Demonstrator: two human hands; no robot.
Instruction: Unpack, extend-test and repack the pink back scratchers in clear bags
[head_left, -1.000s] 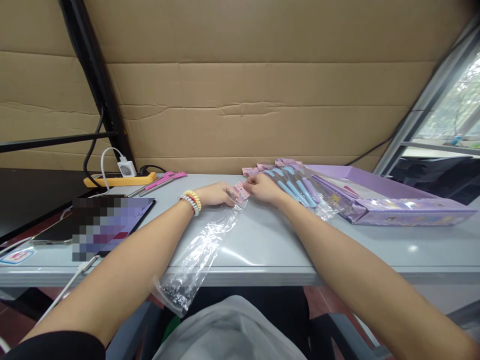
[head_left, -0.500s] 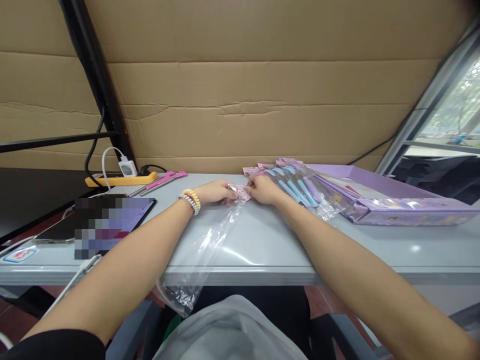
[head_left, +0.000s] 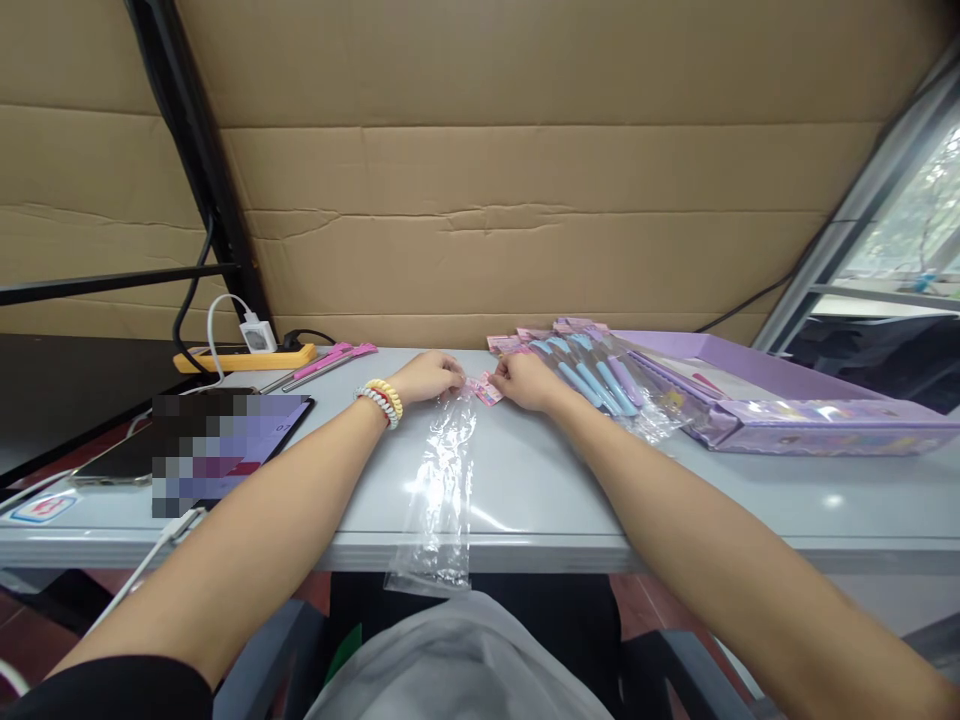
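A long clear plastic bag [head_left: 441,480] lies flat on the grey table [head_left: 547,500], its lower end hanging over the front edge. Its top carries a small pink printed header [head_left: 486,388]. My left hand [head_left: 429,376], with beaded bracelets on the wrist, pinches the bag's top from the left. My right hand [head_left: 525,380] pinches the pink header from the right. Both hands are closed on the bag's top end. Just right of my right hand lies a fan of bagged blue pens [head_left: 592,375] with pink headers.
A purple box [head_left: 787,410] lies open at the right. At the left lie a tablet [head_left: 225,440], a phone, a yellow power strip [head_left: 244,357] with a white charger, and pink pens [head_left: 330,360]. A cardboard wall stands behind the table.
The bag, crumpled and slanting to the lower left before, now lies straight and flat toward the table's front edge. Both hands stay at its top.
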